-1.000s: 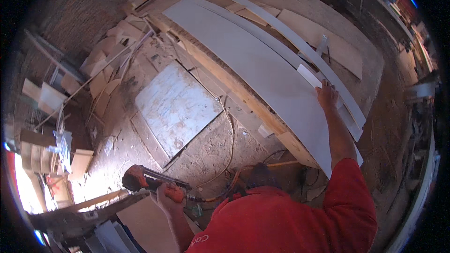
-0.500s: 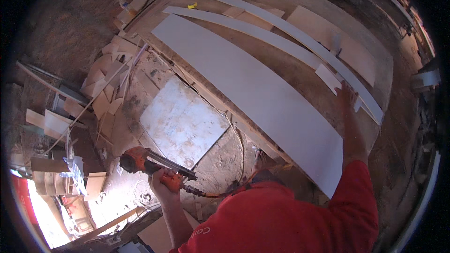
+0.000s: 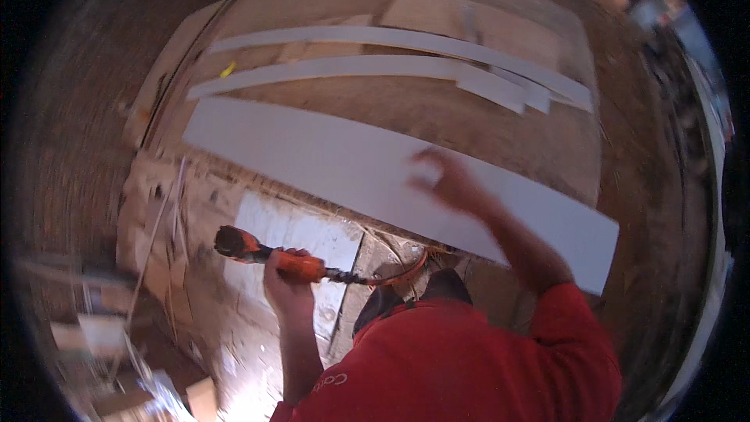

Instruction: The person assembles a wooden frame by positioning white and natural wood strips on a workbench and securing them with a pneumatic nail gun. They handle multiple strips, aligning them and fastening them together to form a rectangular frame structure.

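Note:
My left hand is wrapped round the handle of an orange and black air nailer, held low over the floor on the left. A hose runs from its handle toward my body. My right hand, smeared by motion, is over a long white panel with its fingers bent and apart and nothing seen in them. Beyond that panel lie two curved white strips, one behind the other. Short white pieces lie against the strips' right part.
The panel and strips lie on a large brown worktable. A small yellow object is by the strips' left ends. A pale sheet lies on the floor below the table's near edge. Offcuts and thin strips clutter the floor at left.
My right hand has left the short pieces by the far strips and come back over the near panel. The view has turned; the left hand keeps hold of the air nailer.

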A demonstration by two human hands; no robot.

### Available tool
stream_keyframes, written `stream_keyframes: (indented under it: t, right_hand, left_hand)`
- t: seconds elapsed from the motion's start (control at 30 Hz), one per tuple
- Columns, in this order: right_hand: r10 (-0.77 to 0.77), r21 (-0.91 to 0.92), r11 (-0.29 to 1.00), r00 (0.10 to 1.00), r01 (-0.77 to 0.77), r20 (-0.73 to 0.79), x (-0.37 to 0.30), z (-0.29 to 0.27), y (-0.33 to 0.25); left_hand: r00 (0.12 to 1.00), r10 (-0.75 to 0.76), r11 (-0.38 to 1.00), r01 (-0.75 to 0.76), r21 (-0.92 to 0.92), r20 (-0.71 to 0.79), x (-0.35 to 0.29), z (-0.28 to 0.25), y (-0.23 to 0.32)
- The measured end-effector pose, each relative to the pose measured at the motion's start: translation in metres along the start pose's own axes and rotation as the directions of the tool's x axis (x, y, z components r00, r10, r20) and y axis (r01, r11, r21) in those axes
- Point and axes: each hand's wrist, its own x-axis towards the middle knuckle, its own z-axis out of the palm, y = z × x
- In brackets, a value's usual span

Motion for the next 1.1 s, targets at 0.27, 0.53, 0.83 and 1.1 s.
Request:
stream_keyframes:
  t: [0.27, 0.53, 0.83, 1.1]
  right_hand:
    - [0.091, -0.028, 0.995, 0.988, -0.095, -0.124, -0.131, 0.097, -0.098]
    - [0.399, 0.112, 0.905, 0.724, -0.411, -0.563, -0.223, 0.065, -0.092]
    - [0.494, 0.096, 0.701, 0.383, -0.707, -0.781, -0.328, -0.085, -0.093]
    - [-0.012, -0.679, 0.261, 0.701, -0.686, -0.713, -0.341, -0.293, -0.017]
  left_hand:
    - [0.874, -0.373, 0.898, 0.258, 0.356, 0.31, 0.01, 0.071, -0.066]
    - [0.452, -0.619, 0.709, -0.03, 0.704, 0.643, -0.041, 0.115, -0.107]
    - [0.231, -0.534, 0.237, -0.882, 0.407, 0.813, 0.02, 0.129, -0.141]
    - [0.379, -0.56, -0.302, -0.922, 0.244, 0.737, 0.113, 0.088, -0.21]
